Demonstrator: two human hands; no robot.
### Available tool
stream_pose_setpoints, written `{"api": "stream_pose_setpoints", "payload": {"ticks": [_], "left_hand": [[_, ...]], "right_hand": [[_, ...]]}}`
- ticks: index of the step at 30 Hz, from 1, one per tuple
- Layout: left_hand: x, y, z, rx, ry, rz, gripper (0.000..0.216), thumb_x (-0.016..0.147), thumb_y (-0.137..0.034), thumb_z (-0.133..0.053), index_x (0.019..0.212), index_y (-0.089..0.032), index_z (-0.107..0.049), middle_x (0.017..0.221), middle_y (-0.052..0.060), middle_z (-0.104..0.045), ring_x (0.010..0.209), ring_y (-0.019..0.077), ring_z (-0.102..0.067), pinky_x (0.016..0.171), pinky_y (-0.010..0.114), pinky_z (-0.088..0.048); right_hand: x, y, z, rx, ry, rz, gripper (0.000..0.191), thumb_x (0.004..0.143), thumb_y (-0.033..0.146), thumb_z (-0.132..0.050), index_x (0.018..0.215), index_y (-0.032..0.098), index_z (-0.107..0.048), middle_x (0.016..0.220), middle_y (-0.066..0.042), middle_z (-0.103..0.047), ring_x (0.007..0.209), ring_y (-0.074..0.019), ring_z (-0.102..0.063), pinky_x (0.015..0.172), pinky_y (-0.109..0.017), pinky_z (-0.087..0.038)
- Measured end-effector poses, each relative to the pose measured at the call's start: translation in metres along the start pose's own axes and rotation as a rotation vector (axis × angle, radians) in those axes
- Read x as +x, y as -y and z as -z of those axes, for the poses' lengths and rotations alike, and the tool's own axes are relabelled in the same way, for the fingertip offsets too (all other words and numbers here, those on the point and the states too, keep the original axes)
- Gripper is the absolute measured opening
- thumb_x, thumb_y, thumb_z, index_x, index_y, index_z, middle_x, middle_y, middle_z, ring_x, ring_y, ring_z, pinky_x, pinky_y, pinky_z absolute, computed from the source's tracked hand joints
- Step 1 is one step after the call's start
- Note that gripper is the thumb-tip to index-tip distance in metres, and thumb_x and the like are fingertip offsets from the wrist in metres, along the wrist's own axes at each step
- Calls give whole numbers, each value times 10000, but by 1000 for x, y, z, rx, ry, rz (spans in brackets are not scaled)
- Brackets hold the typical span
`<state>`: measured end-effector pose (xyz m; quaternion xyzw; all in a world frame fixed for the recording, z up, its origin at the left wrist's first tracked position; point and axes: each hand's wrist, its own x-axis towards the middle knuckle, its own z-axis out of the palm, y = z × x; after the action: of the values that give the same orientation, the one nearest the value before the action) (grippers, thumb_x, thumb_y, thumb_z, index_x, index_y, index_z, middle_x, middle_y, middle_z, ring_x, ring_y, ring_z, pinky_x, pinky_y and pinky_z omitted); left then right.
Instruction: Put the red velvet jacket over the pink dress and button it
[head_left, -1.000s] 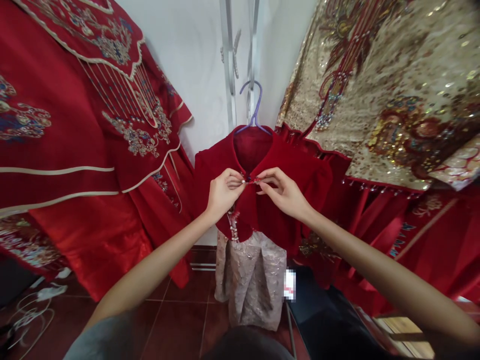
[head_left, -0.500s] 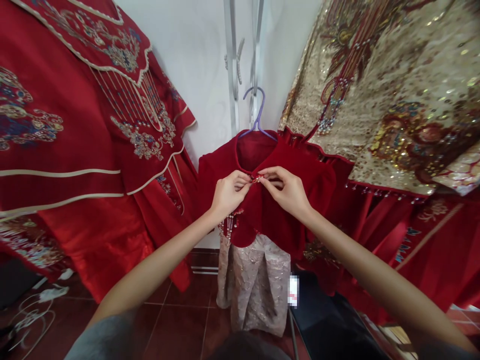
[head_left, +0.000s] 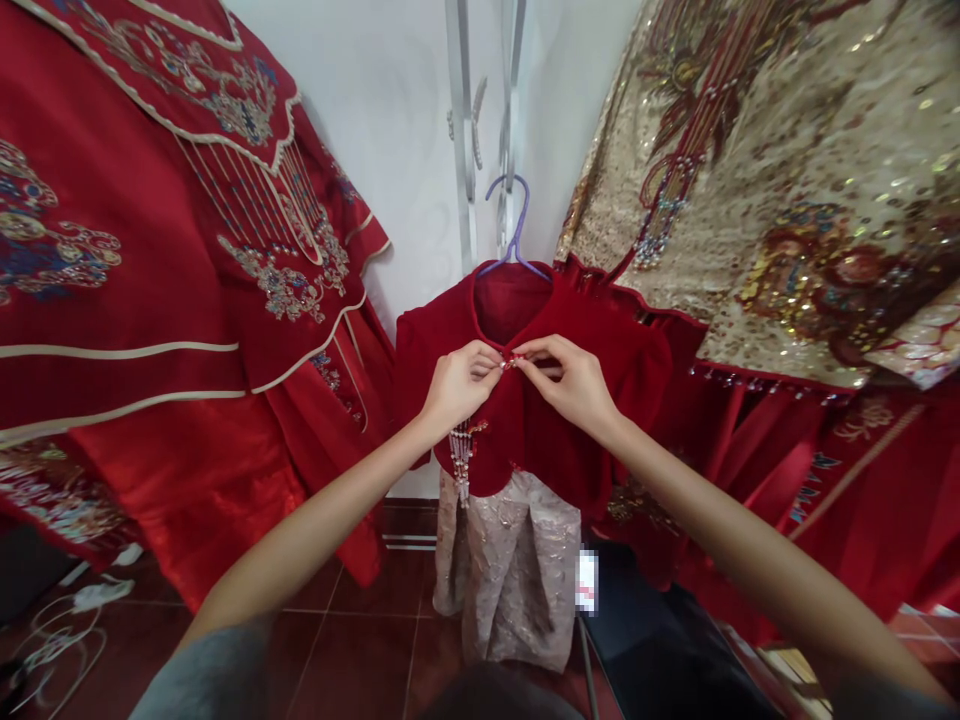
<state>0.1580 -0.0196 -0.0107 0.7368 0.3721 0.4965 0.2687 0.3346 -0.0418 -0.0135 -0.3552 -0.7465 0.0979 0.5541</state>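
White wall (head_left: 375, 110) forms the background, above a dark red tiled floor (head_left: 360, 650) with light joints. Two silver metal uprights (head_left: 460, 120) stand vertically in front of the wall. From this position hangs a purple looped hanger (head_left: 519, 215), which carries a short red velvet jacket (head_left: 551, 430) with a rounded neckline. The jacket is at the centre of the view, front facing the wearer of the camera.

Left hand (head_left: 459, 385): thumb and fingertips are brought together, pinching a small red beaded fastening (head_left: 511, 361) at the base of the neckline. Right hand (head_left: 566, 380): thumb and forefinger pinch the same fastening from the opposite side. The fingertips of both hands are close together; whether the two halves of the fastening are joined cannot be told.

Below the left hand, a beaded tassel (head_left: 461, 462) with pale strands hangs at the jacket front. Beneath the jacket hem hangs a pale beige-pink patterned fabric garment (head_left: 517, 585) with vertical folds. A white tag (head_left: 587, 580), its print obscured, is located beside that garment's right edge.

Left side of view: a large red garment (head_left: 142, 230) with silver and blue embroidery, cream piping and beaded fringe. Right side: a gold sequined garment (head_left: 817, 170) with a beaded lower edge. Lower left: white cables (head_left: 64, 640) lie on the floor.
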Motion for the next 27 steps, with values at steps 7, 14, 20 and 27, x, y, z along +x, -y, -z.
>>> {"api": "stream_pose_setpoints", "payload": {"ticks": [7, 14, 20, 27], "left_hand": [[-1, -3, 3, 38, 47, -37, 165, 743, -226, -689, 877, -142, -639, 839, 69, -725, 773, 160, -703, 701, 259, -582], [6, 4, 0, 53, 39, -82, 193, 765, -319, -723, 822, -149, -651, 803, 71, -742, 760, 178, -718, 715, 291, -584], [13, -4, 3, 218, 107, -104, 167, 765, -313, -729, 745, -155, -680, 763, 74, -749, 745, 205, -724, 694, 296, -570], [26, -12, 8, 508, 245, -303, 84, 787, -229, -690, 744, -160, -667, 682, 34, -729, 655, 172, -702, 623, 246, -505]], "right_hand": [[-3, 1, -6, -27, -53, -5, 164, 875, 322, -606, 967, 215, -689, 943, -48, -661, 801, -146, -661, 664, -270, -608], [-1, -3, -4, 47, -24, -70, 170, 818, 327, -676, 936, 205, -683, 959, -49, -663, 822, -156, -669, 692, -293, -621], [3, -8, -2, 65, -2, -138, 192, 782, 330, -706, 924, 205, -675, 942, -45, -697, 834, -176, -685, 713, -315, -618], [10, -13, 2, 138, 37, -210, 260, 734, 296, -735, 958, 189, -660, 999, -59, -701, 876, -186, -688, 801, -338, -599]]}}
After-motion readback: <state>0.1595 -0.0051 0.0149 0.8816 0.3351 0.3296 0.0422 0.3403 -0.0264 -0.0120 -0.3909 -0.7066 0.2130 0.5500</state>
